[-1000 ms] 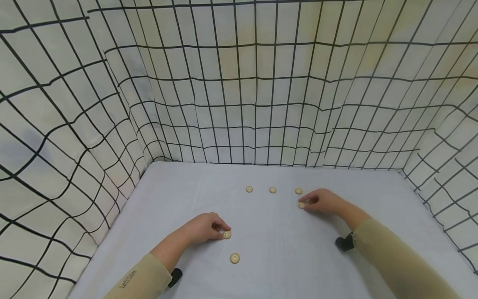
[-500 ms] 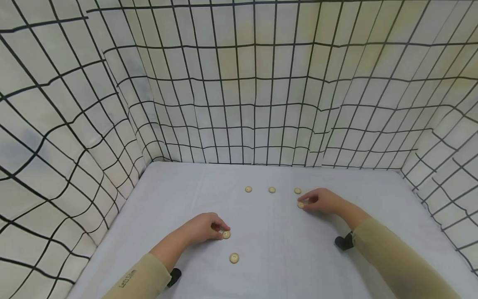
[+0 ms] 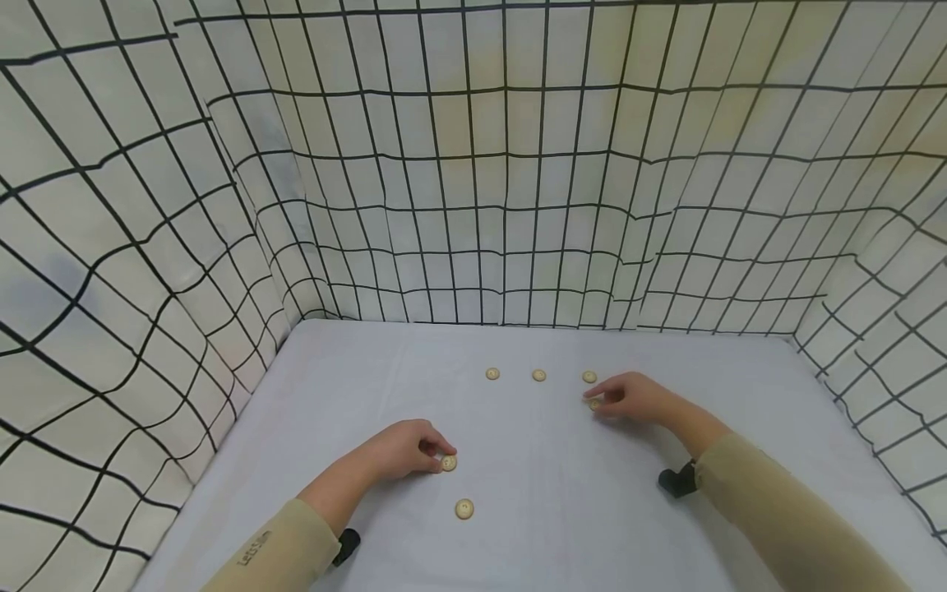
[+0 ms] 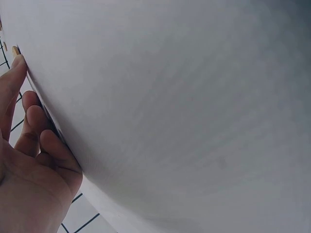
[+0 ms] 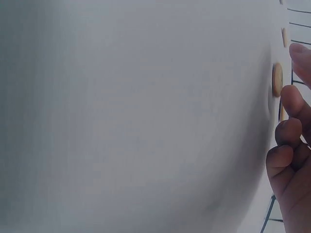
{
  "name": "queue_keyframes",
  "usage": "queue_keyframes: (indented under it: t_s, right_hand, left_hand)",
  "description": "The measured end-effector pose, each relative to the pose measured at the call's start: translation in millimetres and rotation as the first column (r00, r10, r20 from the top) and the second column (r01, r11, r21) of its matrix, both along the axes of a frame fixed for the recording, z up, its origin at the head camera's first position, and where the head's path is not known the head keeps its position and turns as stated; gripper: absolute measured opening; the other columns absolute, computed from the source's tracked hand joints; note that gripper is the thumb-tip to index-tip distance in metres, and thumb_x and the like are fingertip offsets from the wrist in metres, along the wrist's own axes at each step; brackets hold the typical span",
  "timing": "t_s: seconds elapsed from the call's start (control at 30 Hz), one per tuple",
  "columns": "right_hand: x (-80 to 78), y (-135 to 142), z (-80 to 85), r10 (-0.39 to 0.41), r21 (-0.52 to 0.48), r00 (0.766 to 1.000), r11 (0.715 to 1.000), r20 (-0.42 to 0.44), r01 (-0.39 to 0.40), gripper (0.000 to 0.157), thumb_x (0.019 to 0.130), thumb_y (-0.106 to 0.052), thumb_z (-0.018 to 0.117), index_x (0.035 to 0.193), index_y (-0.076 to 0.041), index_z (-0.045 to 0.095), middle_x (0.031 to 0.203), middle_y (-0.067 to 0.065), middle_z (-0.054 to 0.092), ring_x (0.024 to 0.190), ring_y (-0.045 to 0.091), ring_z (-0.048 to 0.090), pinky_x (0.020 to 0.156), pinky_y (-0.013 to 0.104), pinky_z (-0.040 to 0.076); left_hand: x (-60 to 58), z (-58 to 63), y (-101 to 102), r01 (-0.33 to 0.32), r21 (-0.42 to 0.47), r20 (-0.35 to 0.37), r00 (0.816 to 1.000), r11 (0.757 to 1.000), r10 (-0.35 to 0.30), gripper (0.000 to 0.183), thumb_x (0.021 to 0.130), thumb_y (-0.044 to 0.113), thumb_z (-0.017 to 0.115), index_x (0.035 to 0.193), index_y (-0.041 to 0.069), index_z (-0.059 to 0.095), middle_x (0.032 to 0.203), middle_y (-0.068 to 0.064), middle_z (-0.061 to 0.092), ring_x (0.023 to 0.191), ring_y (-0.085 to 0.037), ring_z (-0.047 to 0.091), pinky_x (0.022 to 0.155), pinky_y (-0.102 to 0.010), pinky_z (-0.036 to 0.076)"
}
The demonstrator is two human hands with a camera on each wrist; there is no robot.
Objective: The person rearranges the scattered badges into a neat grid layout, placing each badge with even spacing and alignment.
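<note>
On the left, my left hand pinches a pale yellow button between thumb and index finger at the white cloth. A second button lies flat just in front of it. Farther right, my right hand holds another button with thumb and forefinger, partly covering it. In the right wrist view this button sits between two fingertips, low against the cloth. The left wrist view shows a sliver of the left button past the fingertip.
Three more buttons lie in a row at the back: a left one, a middle one and a right one close to my right fingers. Black-gridded white walls enclose the white-covered table at the back and sides.
The right hand has shifted slightly left with its button, whose face is now more covered by the fingers. The left hand stays in place on its button.
</note>
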State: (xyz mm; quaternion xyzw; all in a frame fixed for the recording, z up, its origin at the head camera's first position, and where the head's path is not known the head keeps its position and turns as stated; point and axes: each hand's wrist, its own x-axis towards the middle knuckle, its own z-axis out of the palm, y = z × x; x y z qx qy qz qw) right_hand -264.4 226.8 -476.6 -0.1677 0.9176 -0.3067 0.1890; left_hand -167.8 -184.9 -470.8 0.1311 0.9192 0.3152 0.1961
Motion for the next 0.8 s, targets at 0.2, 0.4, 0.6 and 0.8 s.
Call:
queue_keyframes:
  t_s: [0.2,0.4,0.6,0.8]
  right_hand:
    - [5.1,-19.2,2.3,0.056,-0.019,0.998,0.998,0.011,-0.056,0.028,0.083,-0.024,0.080,0.111,-0.024,0.076,0.084,-0.001,0.062,0.079,0.018,0.053,0.070,0.033,0.046]
    - [16.6,-46.9,1.5,0.148,-0.031,0.989,0.988,0.009,-0.148,0.028,0.083,-0.026,0.081,0.110,-0.029,0.076,0.081,-0.005,0.064,0.076,0.017,0.055,0.067,0.032,0.046]
    - [31.3,-77.0,0.2,0.278,-0.040,0.961,0.960,-0.010,-0.278,0.028,0.083,-0.029,0.081,0.111,-0.032,0.076,0.077,-0.009,0.064,0.074,0.013,0.055,0.065,0.029,0.046]
    - [49.7,-110.9,1.9,0.424,-0.035,0.905,0.904,-0.037,-0.425,0.028,0.084,-0.028,0.081,0.111,-0.030,0.077,0.074,-0.013,0.061,0.069,0.005,0.052,0.062,0.022,0.044]
  left_hand:
    - [1.2,1.2,0.3,-0.001,-0.001,0.004,1.000,1.000,0.001,0.020,0.083,0.011,0.079,0.099,0.023,0.078,0.086,0.004,0.056,0.083,-0.016,0.050,0.074,-0.034,0.043]
    - [1.0,-0.6,1.1,-0.007,-0.002,0.004,1.000,1.000,0.007,0.020,0.083,0.011,0.079,0.098,0.024,0.077,0.086,0.004,0.056,0.083,-0.015,0.050,0.074,-0.034,0.043]
    - [0.9,0.1,0.7,-0.005,0.002,-0.001,1.000,1.000,0.005,0.020,0.083,0.010,0.079,0.098,0.023,0.077,0.086,0.004,0.056,0.083,-0.016,0.050,0.074,-0.034,0.044]
    - [-0.5,-0.9,1.6,-0.007,-0.012,0.002,1.000,1.000,0.007,0.020,0.083,0.012,0.080,0.097,0.025,0.077,0.085,0.004,0.056,0.083,-0.016,0.050,0.074,-0.035,0.043]
